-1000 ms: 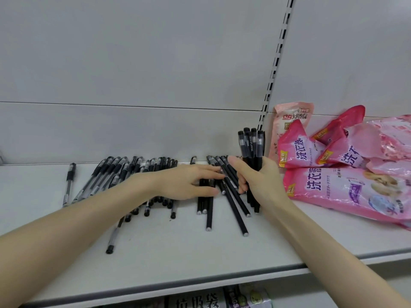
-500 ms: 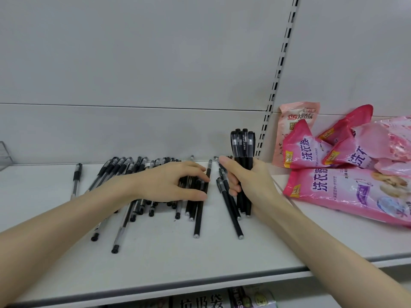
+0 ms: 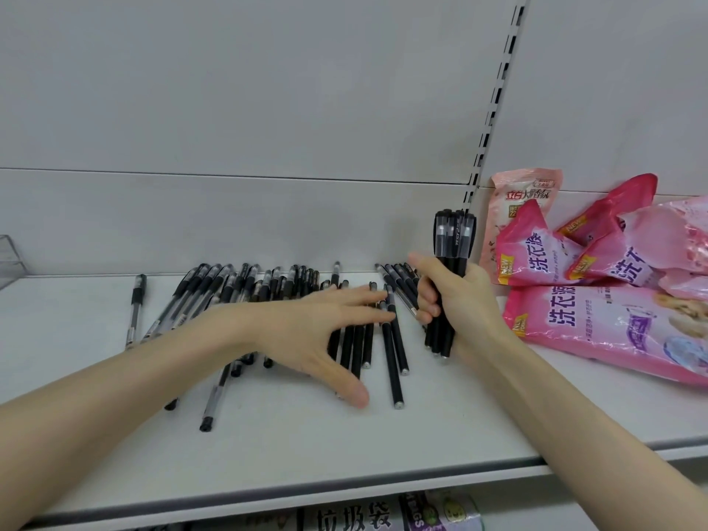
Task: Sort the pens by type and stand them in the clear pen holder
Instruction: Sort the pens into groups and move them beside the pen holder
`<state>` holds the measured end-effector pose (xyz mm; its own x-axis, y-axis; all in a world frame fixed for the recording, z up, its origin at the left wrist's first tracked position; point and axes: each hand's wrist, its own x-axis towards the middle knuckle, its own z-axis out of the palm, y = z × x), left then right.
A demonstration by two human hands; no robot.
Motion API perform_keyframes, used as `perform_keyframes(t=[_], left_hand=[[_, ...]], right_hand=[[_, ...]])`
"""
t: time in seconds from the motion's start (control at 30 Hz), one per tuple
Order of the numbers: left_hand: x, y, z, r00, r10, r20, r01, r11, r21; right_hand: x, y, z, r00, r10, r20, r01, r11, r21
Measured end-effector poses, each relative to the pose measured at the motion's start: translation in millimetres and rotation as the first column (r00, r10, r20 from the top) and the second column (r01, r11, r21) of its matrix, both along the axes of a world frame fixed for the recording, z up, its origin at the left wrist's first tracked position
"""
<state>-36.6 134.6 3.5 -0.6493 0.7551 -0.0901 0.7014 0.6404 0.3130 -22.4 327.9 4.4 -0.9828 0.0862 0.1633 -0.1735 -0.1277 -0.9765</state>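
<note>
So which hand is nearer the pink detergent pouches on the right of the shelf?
Right. The right hand, gripping an upright pen bundle, sits just beside the pouches; the left hand lies spread over the loose pens, farther away.

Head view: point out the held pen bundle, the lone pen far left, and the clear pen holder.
pen bundle (image 3: 454,237), head view, on the caps.
lone pen (image 3: 133,314), head view, mid-barrel.
clear pen holder (image 3: 9,260), head view, its visible wall.
</note>
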Motion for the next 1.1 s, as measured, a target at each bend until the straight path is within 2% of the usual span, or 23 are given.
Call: perform_keyframes(t=[0.07, 0.27, 0.43, 0.67, 0.73, 0.83, 0.93, 1.0, 1.1], left_hand=[[3, 5, -4, 0.999, -0.054, -0.002, 0.054, 0.996, -0.071], [5, 11, -7, 0.997, -0.027, -0.067, 0.031, 0.997, 0.066], [6, 10, -8, 0.991, -0.091, -0.094, 0.09, 0.996, -0.011], [10, -5, 10, 0.999, 0.003, -0.042, 0.006, 0.975, 0.221], [4, -10, 16, 1.0, 0.004, -0.031, 0.001, 0.984, 0.177], [-8, -14, 27, 0.998, 0.011, 0.068, -0.013, 0.999, 0.04], [-16, -7, 35, 0.987, 0.089, 0.133, -0.097, 0.994, 0.05], [-18, 1, 36, 0.978, 0.192, 0.076, -0.196, 0.979, 0.056], [-15, 15, 29, 0.953, 0.285, -0.105, -0.284, 0.958, 0.028]], right_hand=[[1, -1, 0, 1.0, -0.003, -0.001, 0.003, 1.0, 0.016], [2, -2, 1, 1.0, 0.004, -0.009, -0.004, 0.999, 0.047], [2, -2, 0, 1.0, -0.017, 0.004, 0.017, 1.0, 0.024], [4, -4, 0, 1.0, 0.0, 0.013, -0.001, 0.999, 0.054], [4, -5, -1, 1.0, 0.011, 0.024, -0.012, 0.999, 0.051], [6, -6, -1, 1.0, 0.015, 0.025, -0.017, 0.998, 0.068], [6, -5, 0, 1.0, 0.011, 0.027, -0.013, 0.998, 0.068], [7, -4, 0, 1.0, 0.009, 0.027, -0.011, 0.998, 0.065], [7, -4, 0, 1.0, 0.006, 0.028, -0.008, 0.997, 0.071]])
